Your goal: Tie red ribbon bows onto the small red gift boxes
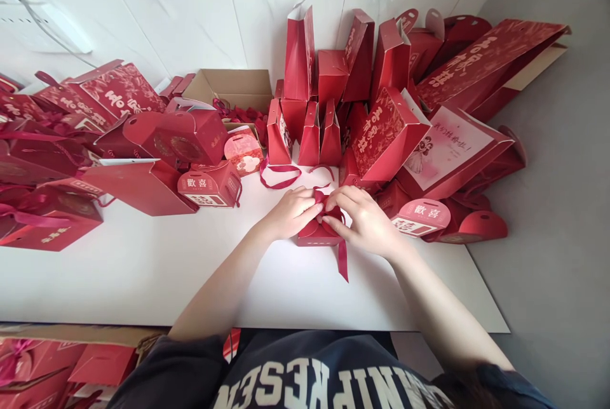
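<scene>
Right in front of me on the white table sits a small red gift box (318, 241), with a dark red ribbon (343, 261) tied about its top. One ribbon tail hangs down the box's front right side onto the table. My left hand (296, 211) is closed, pinching the ribbon at the top left of the box. From the other side my right hand (362, 221) pinches the ribbon with thumb and forefinger, close to the left fingertips. The knot itself is mostly hidden by my fingers.
Behind the box stand several red paper bags (300, 56). A brown cardboard box (229, 88) holds red ribbon pieces. More gift boxes crowd the left, such as a small printed one (210, 183), and the right (422, 215). A loose ribbon loop (281, 185) lies on the white table (190, 275).
</scene>
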Motion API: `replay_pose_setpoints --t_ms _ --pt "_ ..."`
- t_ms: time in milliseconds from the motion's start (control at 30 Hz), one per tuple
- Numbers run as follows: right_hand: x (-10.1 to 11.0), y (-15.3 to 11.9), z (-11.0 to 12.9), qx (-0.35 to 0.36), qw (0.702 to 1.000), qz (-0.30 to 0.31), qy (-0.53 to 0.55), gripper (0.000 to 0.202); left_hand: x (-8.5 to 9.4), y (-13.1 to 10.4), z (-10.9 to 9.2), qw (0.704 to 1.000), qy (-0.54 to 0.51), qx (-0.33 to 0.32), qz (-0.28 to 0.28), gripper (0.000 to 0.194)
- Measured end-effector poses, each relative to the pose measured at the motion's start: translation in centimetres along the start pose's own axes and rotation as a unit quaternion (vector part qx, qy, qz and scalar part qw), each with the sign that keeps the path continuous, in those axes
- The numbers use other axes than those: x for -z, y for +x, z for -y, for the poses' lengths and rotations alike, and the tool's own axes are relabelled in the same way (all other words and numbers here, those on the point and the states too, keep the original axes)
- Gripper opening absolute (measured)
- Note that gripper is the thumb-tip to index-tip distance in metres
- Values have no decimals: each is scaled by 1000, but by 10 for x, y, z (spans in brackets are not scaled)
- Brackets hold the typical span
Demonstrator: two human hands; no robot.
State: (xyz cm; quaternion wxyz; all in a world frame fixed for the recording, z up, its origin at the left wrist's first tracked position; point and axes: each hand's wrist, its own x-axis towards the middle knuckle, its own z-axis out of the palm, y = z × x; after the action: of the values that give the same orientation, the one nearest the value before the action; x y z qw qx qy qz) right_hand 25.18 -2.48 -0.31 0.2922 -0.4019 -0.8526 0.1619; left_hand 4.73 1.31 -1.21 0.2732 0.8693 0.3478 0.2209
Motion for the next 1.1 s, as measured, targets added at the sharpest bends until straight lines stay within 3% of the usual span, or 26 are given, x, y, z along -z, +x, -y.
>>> replay_pose_setpoints --t_ms 133,367,667,933,1100 --pt "-2 -3 -1 -6 999 -1 -47 6 1 0 -1 1000 -9 -6 5 40" --pt "-7 3 -11 50 992 -29 111 9 0 0 2 1000 -4 -4 8 41" --pt "-14 -10 -12 36 987 -76 139 6 1 1 5 1000 -26 -4 16 40" --pt "-22 -24 -9 105 993 -45 21 5 -4 2 10 999 -28 -17 -5 33" --pt "-21 -23 -7 101 994 -30 -13 6 -2 2 7 999 -48 -11 -6 34"
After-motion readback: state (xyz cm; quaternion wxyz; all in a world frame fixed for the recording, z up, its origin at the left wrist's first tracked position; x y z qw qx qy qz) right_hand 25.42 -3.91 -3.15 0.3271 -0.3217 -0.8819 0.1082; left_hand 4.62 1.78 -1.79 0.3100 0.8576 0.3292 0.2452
